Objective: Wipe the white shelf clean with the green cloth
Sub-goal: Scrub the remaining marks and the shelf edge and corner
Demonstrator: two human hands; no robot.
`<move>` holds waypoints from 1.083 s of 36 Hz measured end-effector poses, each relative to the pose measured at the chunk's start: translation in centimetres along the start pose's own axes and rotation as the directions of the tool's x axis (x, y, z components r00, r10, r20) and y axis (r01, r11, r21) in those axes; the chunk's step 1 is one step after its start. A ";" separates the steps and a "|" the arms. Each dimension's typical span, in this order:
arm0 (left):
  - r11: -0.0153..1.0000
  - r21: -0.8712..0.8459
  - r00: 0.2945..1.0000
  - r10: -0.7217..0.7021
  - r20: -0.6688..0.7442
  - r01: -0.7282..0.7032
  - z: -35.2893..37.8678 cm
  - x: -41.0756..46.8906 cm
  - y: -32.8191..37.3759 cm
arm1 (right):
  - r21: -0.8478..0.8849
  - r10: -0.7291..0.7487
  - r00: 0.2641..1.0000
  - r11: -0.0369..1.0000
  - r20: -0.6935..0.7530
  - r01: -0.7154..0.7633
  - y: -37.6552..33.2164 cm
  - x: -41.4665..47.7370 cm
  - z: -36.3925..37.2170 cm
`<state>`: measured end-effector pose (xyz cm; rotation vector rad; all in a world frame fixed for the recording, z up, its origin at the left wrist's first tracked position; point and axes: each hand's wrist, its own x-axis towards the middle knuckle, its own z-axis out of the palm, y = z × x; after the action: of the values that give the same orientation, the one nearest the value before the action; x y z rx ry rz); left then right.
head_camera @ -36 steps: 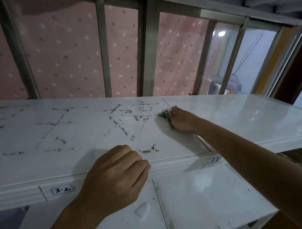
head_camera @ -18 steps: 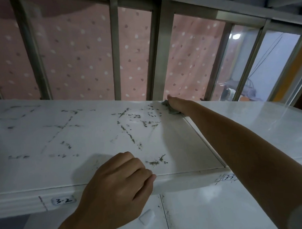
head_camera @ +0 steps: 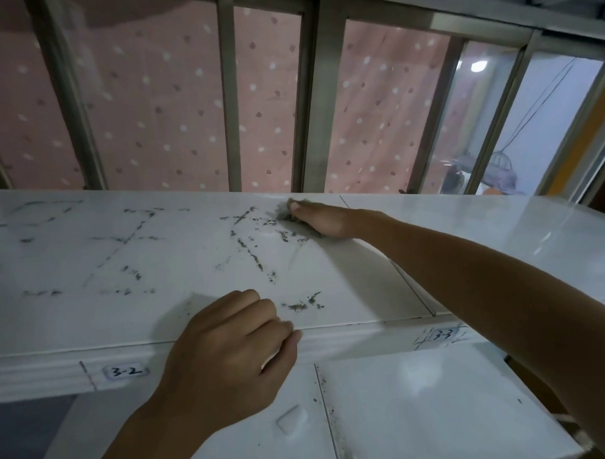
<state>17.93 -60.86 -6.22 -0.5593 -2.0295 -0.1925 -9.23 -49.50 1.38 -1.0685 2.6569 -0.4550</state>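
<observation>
While our right hand (head_camera: 323,219) presses the cloth (head_camera: 287,212) flat against the far edge of the shelf (head_camera: 179,264), fingers closed over it so only a grey-green tuft shows at the fingertips, our left hand (head_camera: 230,348) rests curled on the front lip, gripping nothing we can make out. We judge the wiping well short of done: the section to the right of the seam looks glossy and clean, but dark marks (head_camera: 250,251) cover the panel in front of us and run on to the left, and grit lies along a seam on the lower shelf (head_camera: 420,407) too. We count two hands, one cloth, two shelf levels, and two labels, 3-2 (head_camera: 127,371) and 3-3 (head_camera: 442,335)
</observation>
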 end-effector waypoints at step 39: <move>0.993 -0.058 0.986 0.113 0.119 -0.107 -1.8 0.3 -1.8 | -0.379 -0.528 0.801 0.828 -0.282 0.413 -3.7 -12.2 3.3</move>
<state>18.45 -62.98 -4.90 -0.7287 -2.1102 -0.1470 2.76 -44.09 1.00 -1.9561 2.8207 -0.3799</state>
